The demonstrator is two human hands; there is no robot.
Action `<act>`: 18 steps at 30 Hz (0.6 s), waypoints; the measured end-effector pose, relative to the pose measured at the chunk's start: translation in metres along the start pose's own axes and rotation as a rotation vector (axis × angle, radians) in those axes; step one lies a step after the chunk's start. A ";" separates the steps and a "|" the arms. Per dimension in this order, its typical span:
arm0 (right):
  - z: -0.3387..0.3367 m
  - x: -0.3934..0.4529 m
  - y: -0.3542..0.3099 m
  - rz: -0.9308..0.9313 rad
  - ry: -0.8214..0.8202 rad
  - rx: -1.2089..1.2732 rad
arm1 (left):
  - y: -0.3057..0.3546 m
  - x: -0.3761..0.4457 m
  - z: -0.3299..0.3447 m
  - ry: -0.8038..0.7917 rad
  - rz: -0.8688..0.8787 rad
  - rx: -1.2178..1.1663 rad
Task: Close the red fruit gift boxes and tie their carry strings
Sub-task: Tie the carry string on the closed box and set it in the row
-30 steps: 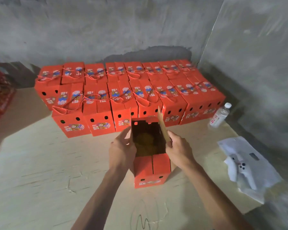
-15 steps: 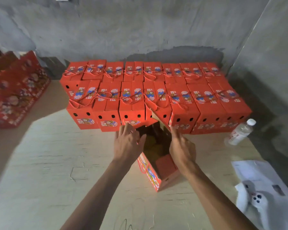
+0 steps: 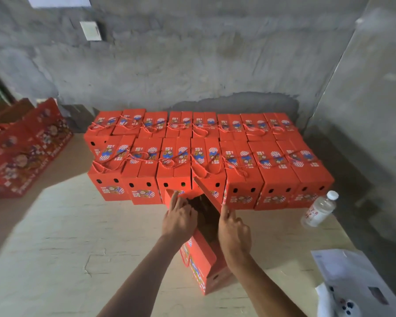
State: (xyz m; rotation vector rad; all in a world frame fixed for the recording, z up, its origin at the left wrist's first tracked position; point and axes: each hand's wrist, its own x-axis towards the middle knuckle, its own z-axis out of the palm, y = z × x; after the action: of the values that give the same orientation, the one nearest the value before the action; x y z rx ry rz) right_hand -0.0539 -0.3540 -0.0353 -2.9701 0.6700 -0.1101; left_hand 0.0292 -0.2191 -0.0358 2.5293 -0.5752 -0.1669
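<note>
Left hand (image 3: 180, 219) open, fingers mostly straight, fingertips pressing the left top flap (image 3: 169, 197) of the open red box (image 3: 206, 268). Right hand (image 3: 233, 232) loosely open, fingers extended, touching the raised right flap (image 3: 209, 193). Box sits between and just below both hands, top still open. Closed tied boxes (image 3: 206, 161) in two rows just beyond the fingertips. Water bottle (image 3: 319, 210) well right of right hand.

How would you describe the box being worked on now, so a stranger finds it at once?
Find the two rows of closed boxes against the grey wall. The open box stands alone before them, flaps up, between both hands.
</note>
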 end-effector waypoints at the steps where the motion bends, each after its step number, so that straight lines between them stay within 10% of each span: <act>1: 0.003 0.001 0.001 0.001 0.024 0.012 | -0.001 0.000 0.002 0.002 0.006 -0.018; 18: 0.018 0.001 0.009 -0.003 0.198 -0.037 | -0.017 0.006 0.013 0.058 0.159 0.055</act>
State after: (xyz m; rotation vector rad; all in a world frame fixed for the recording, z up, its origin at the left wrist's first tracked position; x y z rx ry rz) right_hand -0.0556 -0.3612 -0.0537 -3.0220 0.6953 -0.4002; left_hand 0.0384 -0.2148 -0.0556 2.5185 -0.7638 -0.0200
